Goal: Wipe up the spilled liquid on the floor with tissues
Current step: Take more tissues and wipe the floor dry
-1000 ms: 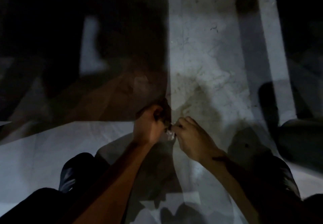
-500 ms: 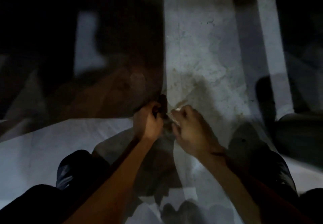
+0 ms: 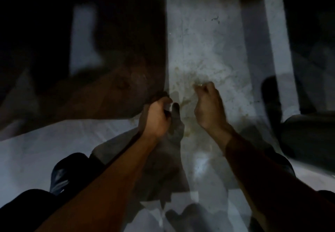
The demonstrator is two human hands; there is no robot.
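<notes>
The scene is dim. A brownish wet stain [image 3: 183,86] spreads over the pale floor [image 3: 208,41] just beyond my hands. My left hand [image 3: 157,119] is closed around a small packet [image 3: 167,107], pale between the fingers with a dark end near the thumb; I cannot tell what it is. To its right, apart from it, my right hand [image 3: 208,106] is raised slightly, with the fingertips pinched on a tiny pale scrap [image 3: 199,85]. No spread-out tissue is visible on the floor.
A dark brown, shadowed surface [image 3: 108,95] covers the floor to the left, its edge running beside the stain. My dark-clothed knee and shoe [image 3: 61,173] are at the lower left. Dark bulky shapes [image 3: 308,134] stand at the right.
My hands were together, working on something shiny between them. They have now pulled apart, and the right hand has moved right and away, still pinched.
</notes>
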